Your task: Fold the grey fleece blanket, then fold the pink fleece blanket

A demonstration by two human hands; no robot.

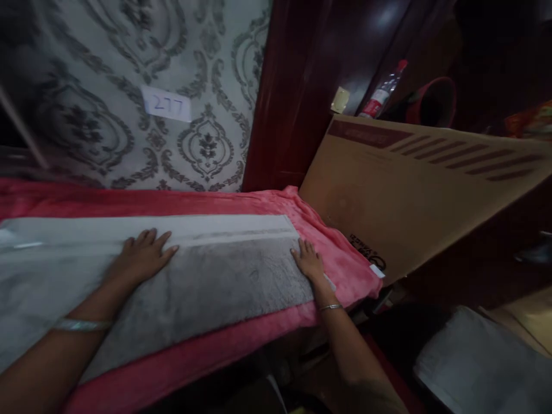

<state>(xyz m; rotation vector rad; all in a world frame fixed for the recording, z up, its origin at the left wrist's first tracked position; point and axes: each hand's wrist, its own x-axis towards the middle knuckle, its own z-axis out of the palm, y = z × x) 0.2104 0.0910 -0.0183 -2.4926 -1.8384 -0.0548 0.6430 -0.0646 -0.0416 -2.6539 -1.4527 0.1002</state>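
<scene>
A long grey plush fabric piece (pixel 233 276) lies flat on a pink cloth (pixel 345 261) that covers the table. Along its far side runs a paler, smoother strip (pixel 224 225). My left hand (pixel 144 253) rests palm down on the fabric near that strip, its fingers spread. At the fabric's right end, my right hand (pixel 309 261) lies flat with its fingertips by the edge. Neither hand grips anything. The fabric's left end is blurred and runs out of view.
A large cardboard sheet or box (pixel 409 195) leans right of the table. Behind it are a plastic bottle (pixel 379 98) with a red cap and a red-rimmed round object (pixel 437 103). Folded grey fabric (pixel 483 362) lies lower right. Patterned wallpaper carries a paper label (pixel 167 104) marked 277.
</scene>
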